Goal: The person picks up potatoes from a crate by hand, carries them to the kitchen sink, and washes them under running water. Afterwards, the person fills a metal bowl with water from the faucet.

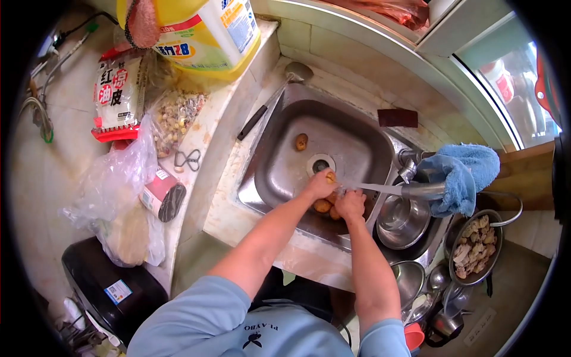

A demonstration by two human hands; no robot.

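From where I stand, the person is bent over the steel sink (pixel 279 143), both forearms reaching across its near rim. The left hand (pixel 321 184) has its fingers curled in around a potato (pixel 331 177), just beside the drain (pixel 321 165). The right hand (pixel 351 204) is bent close by, at the end of the water stream (pixel 377 187); I can't tell how far its fingers are closed or whether they grip anything. More potatoes (pixel 322 206) lie under and between the hands, partly hidden by them, while a lone potato (pixel 301 141) sits well apart towards the far left of the basin. The tap (pixel 425 190) juts in from the right, a blue cloth (pixel 464 169) draped over it and covering part of it. Below it a metal bowl (pixel 404 223) fills much of the side basin, and a pot of meat chunks (pixel 476 247) stands farther right. A ladle (pixel 298 72) lies along the sink's left edge. Over on the left counter crowd a yellow jug (pixel 205 56), a food packet (pixel 119 89) and a clear plastic bag (pixel 128 172).
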